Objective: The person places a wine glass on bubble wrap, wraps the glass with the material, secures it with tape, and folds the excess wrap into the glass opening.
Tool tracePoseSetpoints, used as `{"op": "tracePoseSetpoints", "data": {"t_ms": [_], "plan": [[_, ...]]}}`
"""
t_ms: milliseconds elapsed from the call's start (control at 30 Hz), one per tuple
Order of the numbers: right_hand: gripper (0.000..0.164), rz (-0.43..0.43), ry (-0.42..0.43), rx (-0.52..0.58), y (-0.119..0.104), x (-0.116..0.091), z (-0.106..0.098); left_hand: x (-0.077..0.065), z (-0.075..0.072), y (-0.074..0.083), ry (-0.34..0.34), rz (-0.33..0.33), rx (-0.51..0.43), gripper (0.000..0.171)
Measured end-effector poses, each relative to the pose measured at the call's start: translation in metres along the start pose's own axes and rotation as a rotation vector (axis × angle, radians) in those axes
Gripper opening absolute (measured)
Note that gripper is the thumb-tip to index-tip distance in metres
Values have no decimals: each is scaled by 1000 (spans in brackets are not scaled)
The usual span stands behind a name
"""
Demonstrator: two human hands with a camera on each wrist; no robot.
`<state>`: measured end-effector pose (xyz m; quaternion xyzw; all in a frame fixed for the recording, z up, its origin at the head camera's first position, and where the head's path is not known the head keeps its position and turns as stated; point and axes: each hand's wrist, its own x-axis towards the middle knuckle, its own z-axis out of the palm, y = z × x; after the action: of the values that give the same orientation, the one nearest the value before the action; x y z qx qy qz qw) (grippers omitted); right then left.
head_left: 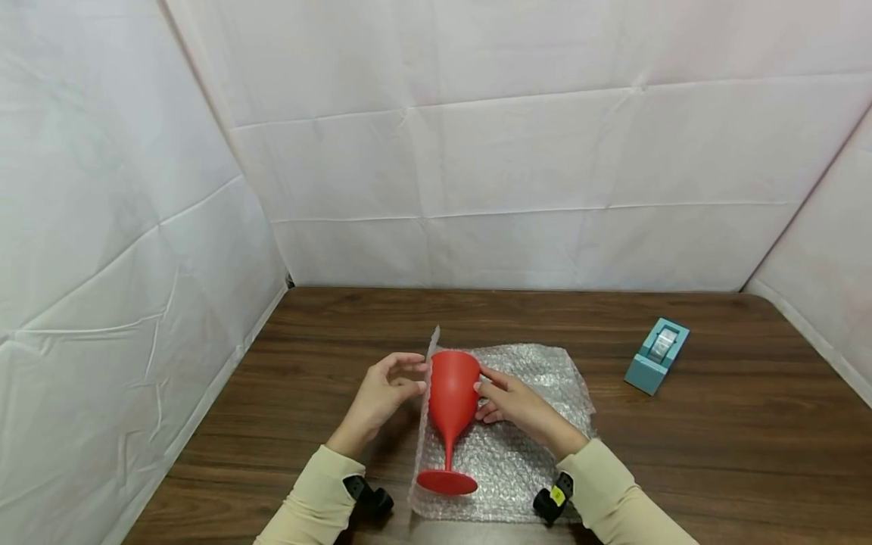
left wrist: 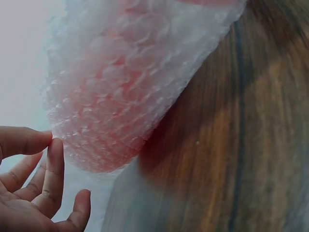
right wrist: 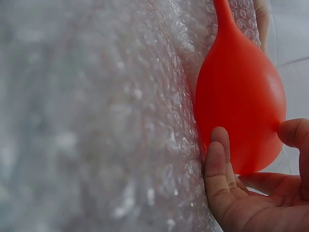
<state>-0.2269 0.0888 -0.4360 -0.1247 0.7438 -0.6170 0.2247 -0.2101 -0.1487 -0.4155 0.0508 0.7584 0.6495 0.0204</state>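
A red goblet (head_left: 453,390) lies on a sheet of bubble wrap (head_left: 507,462), its bowl pointing away from me and its round foot toward me. My right hand (head_left: 521,410) holds the bowl from the right; in the right wrist view the thumb presses one side and the fingers (right wrist: 219,169) reach beneath. At the goblet's left, my left hand (head_left: 381,393) pinches the raised left edge of the wrap between thumb and finger. Through that lifted bubble wrap (left wrist: 111,101), the goblet shows as a red blur in the left wrist view.
A teal tape dispenser (head_left: 657,356) with a roll of clear tape stands at the right on the dark wooden table (head_left: 736,424). White cloth walls (head_left: 504,159) enclose the table at the back and both sides.
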Motion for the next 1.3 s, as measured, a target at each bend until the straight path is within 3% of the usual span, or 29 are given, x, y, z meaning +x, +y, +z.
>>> {"op": "tracePoseSetpoints", "data": {"t_ms": [333,567,867,1067,1300], "plan": [[66,5,-14,24,2,1,-2,0,4,-2,3,45,-2,38],[64,15,-13,55,5,2,-3,2,5,-3,8,22,0,38],[64,22,-27,94,9,2,-4,3,7,-4,9,51,5,38],[64,22,-31,102,10,2,-5,1,8,-3,16,41,19,39],[64,32,-29,117,10,0,-5,1,8,-2,13,-14,68,37]]}}
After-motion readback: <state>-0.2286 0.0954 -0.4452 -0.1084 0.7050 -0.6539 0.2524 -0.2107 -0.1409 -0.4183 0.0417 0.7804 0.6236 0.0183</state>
